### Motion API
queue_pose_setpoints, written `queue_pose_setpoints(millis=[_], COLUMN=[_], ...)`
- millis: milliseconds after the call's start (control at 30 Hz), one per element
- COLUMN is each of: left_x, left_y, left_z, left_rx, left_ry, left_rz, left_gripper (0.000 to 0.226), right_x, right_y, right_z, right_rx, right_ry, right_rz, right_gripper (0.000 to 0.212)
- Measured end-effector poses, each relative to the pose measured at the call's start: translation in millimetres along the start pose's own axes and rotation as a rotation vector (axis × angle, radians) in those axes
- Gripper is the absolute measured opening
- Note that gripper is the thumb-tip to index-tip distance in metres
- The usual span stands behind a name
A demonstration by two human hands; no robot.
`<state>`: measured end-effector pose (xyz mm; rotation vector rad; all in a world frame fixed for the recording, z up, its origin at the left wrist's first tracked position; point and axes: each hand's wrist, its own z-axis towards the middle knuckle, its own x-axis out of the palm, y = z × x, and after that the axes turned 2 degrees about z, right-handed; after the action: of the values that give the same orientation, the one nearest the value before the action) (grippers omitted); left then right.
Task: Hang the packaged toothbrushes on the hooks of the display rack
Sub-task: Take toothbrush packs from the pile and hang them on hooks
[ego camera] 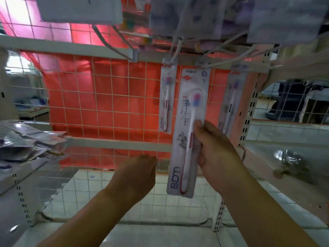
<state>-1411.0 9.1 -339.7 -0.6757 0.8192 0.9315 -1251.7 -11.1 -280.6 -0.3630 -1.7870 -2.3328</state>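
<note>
A packaged toothbrush (188, 129) is held upright before the wire grid (106, 97), pinched at mid-length by the right hand (213, 148), its top just under a white hook (213, 64). Two more packs (166, 100) hang against the grid on either side. Below the grid, the left hand (137, 173) is loosely curled, holding nothing.

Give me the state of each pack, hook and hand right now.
Held toothbrush pack: upright, top at middle hook.
Left hanging pack: hung.
Right hanging pack: hung.
Loose packs: piled on left shelf.
Right hand: grips held pack.
Left hand: loosely curled, empty.
</note>
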Motion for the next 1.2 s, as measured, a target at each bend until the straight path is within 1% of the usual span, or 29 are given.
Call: queue_pose_setpoints(millis=[100, 200, 267, 400, 500, 567, 633, 700, 800, 867, 933, 967, 1033, 1067, 1100, 1167, 1200], left_x=[3, 6, 11, 24, 29, 26, 25, 26, 19, 14, 4, -1, -13, -17, -22, -37, -43], left_y=[11, 18, 24, 44, 52, 53, 54, 57, 57, 60, 59, 60, 62, 65, 68, 71, 72], left_z=[0, 2, -1, -4, -2, -2, 0, 2, 4, 5, 9, 10, 11, 12, 13, 15, 15], left_rx=[0.031, 0.058, 0.043, 0.057, 0.015, 0.010, 0.013, 0.011, 0.054, 0.087, 0.096, 0.115, 0.113, 0.093, 0.073, 0.056, 0.055], left_ry=[0.005, -0.009, 0.044, 0.086, 0.105, 0.121, 0.111, 0.098, 0.117, 0.079, 0.121, 0.089, 0.096, 0.090, 0.074, 0.074, 0.079], left_rz=[-0.033, -0.107, -0.150, -0.088, -0.065, -0.088, -0.042, 0.007, -0.073, -0.045, 0.017, 0.009, 0.048, 0.050, 0.047, 0.083, 0.104], left_gripper=[0.021, 0.019, 0.021, 0.011, 0.011, 0.014, 0.015, 0.011, 0.007, 0.014, 0.006, 0.006, 0.010, 0.016, 0.021, 0.023, 0.024], right_x=[13, 24, 26, 28, 36, 40, 41, 41, 46, 51, 55, 57, 66, 69, 72, 76, 76], right_y=[9, 14, 12, 9, 9, 8, 7, 8, 11, 9, 10, 11, 20, 23, 27, 35, 37], right_z=[9, 14, 14, 14, 15, 19, 31, 48, 82, 107, 124, 129, 126, 125, 123, 113, 108], right_rx=[-0.057, -0.111, -0.115, -0.154, -0.191, -0.232, -0.271, -0.225, -0.083, 0.000, 0.073, 0.115, 0.243, 0.284, 0.305, 0.348, 0.355], right_ry=[-0.021, 0.042, 0.091, 0.120, 0.163, 0.125, 0.049, -0.021, -0.071, -0.109, -0.138, -0.157, -0.169, -0.166, -0.164, -0.166, -0.158], right_rz=[0.066, 0.085, 0.072, -0.082, -0.165, -0.267, -0.377, -0.429, -0.435, -0.452, -0.476, -0.474, -0.412, -0.387, -0.376, -0.413, -0.431], right_gripper=[0.018, 0.016, 0.017, 0.019, 0.019, 0.021, 0.022, 0.023, 0.022, 0.023, 0.029, 0.032, 0.032, 0.029, 0.028, 0.031, 0.029])
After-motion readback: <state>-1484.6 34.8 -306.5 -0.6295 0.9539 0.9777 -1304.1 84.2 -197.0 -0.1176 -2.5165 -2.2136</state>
